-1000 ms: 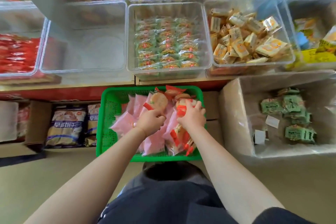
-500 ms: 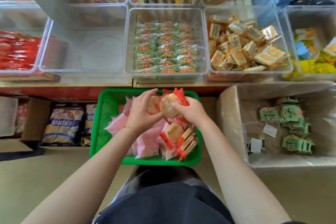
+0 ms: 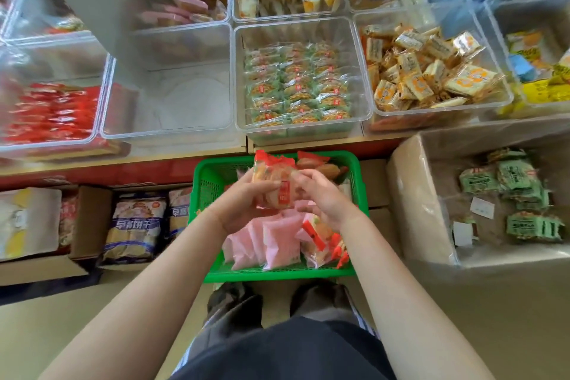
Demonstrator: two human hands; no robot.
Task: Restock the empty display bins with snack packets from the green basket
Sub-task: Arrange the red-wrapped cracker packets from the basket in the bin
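Pickup is the step in hand: your left hand (image 3: 243, 203) and right hand (image 3: 324, 197) both have a closed grip on a small stack of red-trimmed cracker packets (image 3: 274, 185) above the green basket (image 3: 203, 194). Next, carry them up to the empty bin (image 3: 172, 95), I judge. Packet count is hidden behind your fingers.

Perforated green plastic basket (image 3: 207, 191), glossy clear plastic bin (image 3: 168, 133), matt cardboard box (image 3: 413, 203)
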